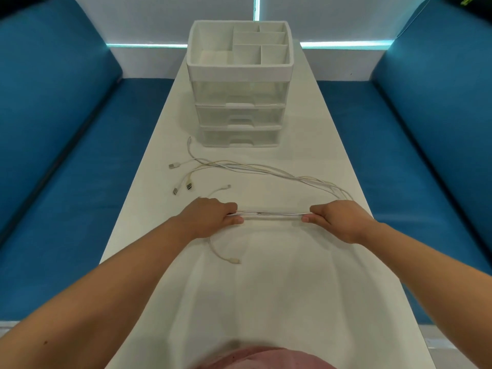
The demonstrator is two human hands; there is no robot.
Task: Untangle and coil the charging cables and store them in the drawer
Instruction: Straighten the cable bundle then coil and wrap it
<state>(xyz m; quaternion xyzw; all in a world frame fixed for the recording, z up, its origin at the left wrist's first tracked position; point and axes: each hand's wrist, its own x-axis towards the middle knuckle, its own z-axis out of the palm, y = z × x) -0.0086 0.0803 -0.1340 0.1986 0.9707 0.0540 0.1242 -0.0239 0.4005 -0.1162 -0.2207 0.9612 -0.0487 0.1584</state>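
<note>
At the near end of a long white table (306, 275), the left hand (210, 217) and right hand (338, 218) each pinch a taut bundle of thin white charging cables (271, 214). Light and limp, the strands look best gripped close to their plugs. The clear three-drawer plastic organiser (239, 113) stands closed at the far end.

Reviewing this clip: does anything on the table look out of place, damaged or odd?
Nothing looks damaged or spilled. The left hand and right hand pinch a folded cable bundle taut between them. Loose cables lie sprawled on the table before the drawer unit, whose three drawers look closed.
</note>
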